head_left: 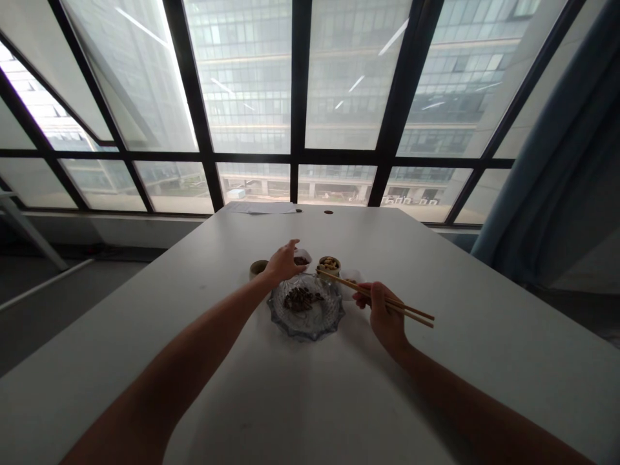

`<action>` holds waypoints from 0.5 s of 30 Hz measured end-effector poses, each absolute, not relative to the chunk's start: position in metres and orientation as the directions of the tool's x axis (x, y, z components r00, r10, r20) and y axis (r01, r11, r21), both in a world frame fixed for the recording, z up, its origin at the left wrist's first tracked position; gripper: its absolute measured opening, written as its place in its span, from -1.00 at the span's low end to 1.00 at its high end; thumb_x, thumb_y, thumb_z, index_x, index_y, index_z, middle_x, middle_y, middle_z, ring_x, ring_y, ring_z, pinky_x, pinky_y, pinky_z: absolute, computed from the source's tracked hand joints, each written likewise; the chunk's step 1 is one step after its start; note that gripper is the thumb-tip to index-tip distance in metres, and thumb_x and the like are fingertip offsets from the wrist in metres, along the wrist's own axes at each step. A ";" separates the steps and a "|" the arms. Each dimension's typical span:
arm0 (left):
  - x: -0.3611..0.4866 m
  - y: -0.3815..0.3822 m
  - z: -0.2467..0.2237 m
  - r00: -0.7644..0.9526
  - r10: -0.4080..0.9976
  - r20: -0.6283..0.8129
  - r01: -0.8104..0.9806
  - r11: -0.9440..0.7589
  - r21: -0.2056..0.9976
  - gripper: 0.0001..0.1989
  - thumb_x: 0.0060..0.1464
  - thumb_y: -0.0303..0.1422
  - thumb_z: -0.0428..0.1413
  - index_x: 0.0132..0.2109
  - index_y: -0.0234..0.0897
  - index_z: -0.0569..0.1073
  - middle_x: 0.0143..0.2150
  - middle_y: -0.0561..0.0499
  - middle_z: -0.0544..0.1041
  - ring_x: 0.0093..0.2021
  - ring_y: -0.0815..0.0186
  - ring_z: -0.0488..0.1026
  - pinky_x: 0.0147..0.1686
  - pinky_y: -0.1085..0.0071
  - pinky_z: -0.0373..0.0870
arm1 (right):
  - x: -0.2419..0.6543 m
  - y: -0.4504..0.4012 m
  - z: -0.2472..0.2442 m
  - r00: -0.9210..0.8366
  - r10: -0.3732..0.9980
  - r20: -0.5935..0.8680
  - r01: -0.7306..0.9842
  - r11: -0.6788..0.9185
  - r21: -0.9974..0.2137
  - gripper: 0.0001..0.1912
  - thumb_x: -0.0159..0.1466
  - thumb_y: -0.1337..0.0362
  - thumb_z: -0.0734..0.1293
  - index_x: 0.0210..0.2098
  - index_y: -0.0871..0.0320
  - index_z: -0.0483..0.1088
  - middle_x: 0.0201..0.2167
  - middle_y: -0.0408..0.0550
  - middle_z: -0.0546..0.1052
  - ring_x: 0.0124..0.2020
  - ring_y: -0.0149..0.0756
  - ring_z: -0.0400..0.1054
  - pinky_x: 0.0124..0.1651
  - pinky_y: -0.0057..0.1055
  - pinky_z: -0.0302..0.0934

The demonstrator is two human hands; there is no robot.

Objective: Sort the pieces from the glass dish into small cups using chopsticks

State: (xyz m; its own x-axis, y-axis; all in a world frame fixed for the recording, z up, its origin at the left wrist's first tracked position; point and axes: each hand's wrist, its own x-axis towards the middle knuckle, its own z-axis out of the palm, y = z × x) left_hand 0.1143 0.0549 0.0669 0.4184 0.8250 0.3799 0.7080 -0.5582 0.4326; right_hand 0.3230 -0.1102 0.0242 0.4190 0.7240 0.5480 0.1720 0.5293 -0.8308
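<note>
My left hand [285, 261] reaches over the far left side of a scalloped clear glass plate [310, 332]. Its thumb and fingers are spread around the near left side of a small white bowl [306, 254] with dark pieces in it. A heap of dark brown seeds or small pieces [299, 298] lies on the glass plate. In my right hand [385, 313] is a pair of wooden chopsticks [407, 311], pointing left. Their tips are close to the white bowl, passing just in front of a small cup [330, 263] filled with pale yellowish pieces.
Left of my left hand stands an olive-coloured cup [258, 267]. Another whitish bowl [349, 279] is partly behind the chopsticks. Papers [261, 208] lie at the far end of the white table [290, 400]. Large windows rise beyond, with a blue curtain [537, 161] at right.
</note>
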 end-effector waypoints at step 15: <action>0.113 0.047 0.061 0.476 0.607 0.636 0.527 -0.776 0.347 -0.21 -0.08 -0.46 0.30 0.28 -0.24 0.18 0.21 -0.18 0.42 0.21 0.03 0.36 0.21 0.05 0.31 | 0.307 -0.067 0.064 0.258 0.688 0.678 0.352 0.586 -0.730 -0.47 0.34 -0.19 0.27 -0.33 0.18 0.51 -0.50 -0.02 0.56 -0.52 -0.29 0.41 -0.45 -0.39 0.33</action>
